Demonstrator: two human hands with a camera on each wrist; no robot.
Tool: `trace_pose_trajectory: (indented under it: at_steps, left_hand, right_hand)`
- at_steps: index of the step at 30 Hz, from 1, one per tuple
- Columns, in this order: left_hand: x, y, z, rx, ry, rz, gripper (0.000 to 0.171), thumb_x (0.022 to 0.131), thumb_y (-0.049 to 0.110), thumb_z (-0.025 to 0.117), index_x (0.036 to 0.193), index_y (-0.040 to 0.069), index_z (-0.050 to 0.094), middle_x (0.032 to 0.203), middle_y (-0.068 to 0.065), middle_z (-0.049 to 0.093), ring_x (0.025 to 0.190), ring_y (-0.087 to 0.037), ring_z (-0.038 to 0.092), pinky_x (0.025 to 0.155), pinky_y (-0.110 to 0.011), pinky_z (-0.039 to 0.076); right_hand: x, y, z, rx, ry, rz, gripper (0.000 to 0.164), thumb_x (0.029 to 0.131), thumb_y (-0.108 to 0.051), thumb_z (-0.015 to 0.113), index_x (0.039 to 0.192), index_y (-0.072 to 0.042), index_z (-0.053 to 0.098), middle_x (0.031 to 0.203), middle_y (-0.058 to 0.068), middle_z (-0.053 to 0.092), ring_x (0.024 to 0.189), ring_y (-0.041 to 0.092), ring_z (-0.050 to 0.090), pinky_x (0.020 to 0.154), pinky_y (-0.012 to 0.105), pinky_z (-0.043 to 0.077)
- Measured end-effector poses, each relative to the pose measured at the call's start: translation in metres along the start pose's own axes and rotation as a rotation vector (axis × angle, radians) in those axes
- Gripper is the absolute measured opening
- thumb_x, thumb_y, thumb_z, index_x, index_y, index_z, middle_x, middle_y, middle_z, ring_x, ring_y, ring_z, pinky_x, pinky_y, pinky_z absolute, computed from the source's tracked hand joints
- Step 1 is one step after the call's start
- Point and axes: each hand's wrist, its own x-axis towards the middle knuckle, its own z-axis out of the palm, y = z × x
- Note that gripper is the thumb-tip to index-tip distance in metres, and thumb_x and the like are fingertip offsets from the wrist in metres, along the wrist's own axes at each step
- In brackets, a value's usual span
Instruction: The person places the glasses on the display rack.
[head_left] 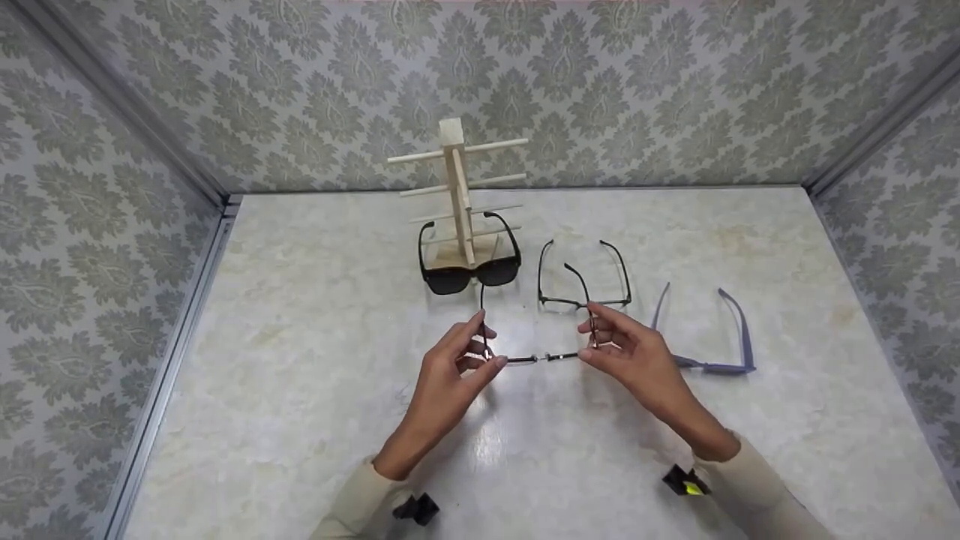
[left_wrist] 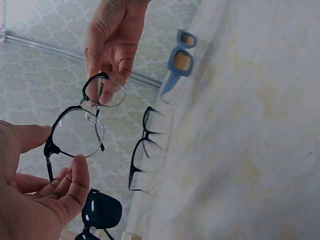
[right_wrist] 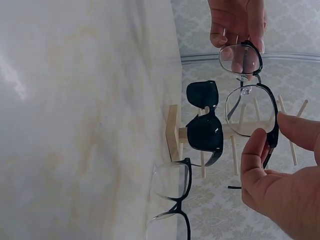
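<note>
Both hands hold one pair of eyeglasses (left_wrist: 50, 142) with a dark browline, thin metal lower rims and clear lenses. My left hand (head_left: 450, 370) pinches its left corner by the hinge, thumb in front and fingers behind. At the opposite corner my right hand (head_left: 634, 358) pinches it the same way. The temples are unfolded and point toward the back wall. In the head view the glasses hang above the table, in front of a wooden display stand (head_left: 456, 187). Black sunglasses (right_wrist: 204, 135) sit low on that stand, just beyond my left hand.
Black-framed glasses (head_left: 559, 301) lie unfolded on the table (head_left: 300, 375), beyond my right hand. Blue-framed glasses (head_left: 727, 367) lie to the right, partly hidden by that hand. The stand has several thin pegs on both sides. Patterned walls (head_left: 600, 97) enclose the table's back and sides.
</note>
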Motion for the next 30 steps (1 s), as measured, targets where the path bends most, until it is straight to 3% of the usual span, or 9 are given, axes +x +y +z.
trace_pose_trajectory:
  at_steps: [7, 14, 30]
  left_hand:
    - [0.001, 0.01, -0.011, 0.019, 0.033, 0.019, 0.072, 0.098, 0.0, 0.083, 0.161, -0.006, 0.05, 0.128, -0.019, 0.067, 0.102, -0.02, 0.072, 0.09, -0.03, 0.065]
    - [0.002, 0.017, -0.018, 0.039, 0.051, 0.028, 0.071, 0.098, 0.0, 0.083, 0.161, -0.005, 0.05, 0.127, -0.016, 0.068, 0.104, -0.026, 0.073, 0.091, -0.031, 0.065]
    - [0.004, 0.024, -0.027, 0.082, 0.085, 0.052, 0.065, 0.098, 0.001, 0.083, 0.158, -0.001, 0.057, 0.127, -0.013, 0.068, 0.103, -0.022, 0.072, 0.089, -0.03, 0.065]
  right_hand:
    - [0.009, -0.011, 0.007, 0.014, -0.019, -0.014, 0.071, 0.098, 0.003, 0.081, 0.162, 0.001, 0.051, 0.135, 0.024, 0.068, 0.116, 0.021, 0.069, 0.093, 0.024, 0.061]
    - [0.017, -0.02, 0.012, 0.043, -0.038, -0.029, 0.071, 0.097, 0.007, 0.08, 0.161, 0.003, 0.051, 0.133, 0.021, 0.07, 0.114, 0.021, 0.07, 0.095, 0.025, 0.062]
    - [0.032, -0.03, 0.015, 0.019, -0.069, -0.039, 0.07, 0.097, 0.002, 0.082, 0.161, 0.0, 0.053, 0.134, 0.019, 0.071, 0.115, 0.024, 0.07, 0.096, 0.027, 0.062]
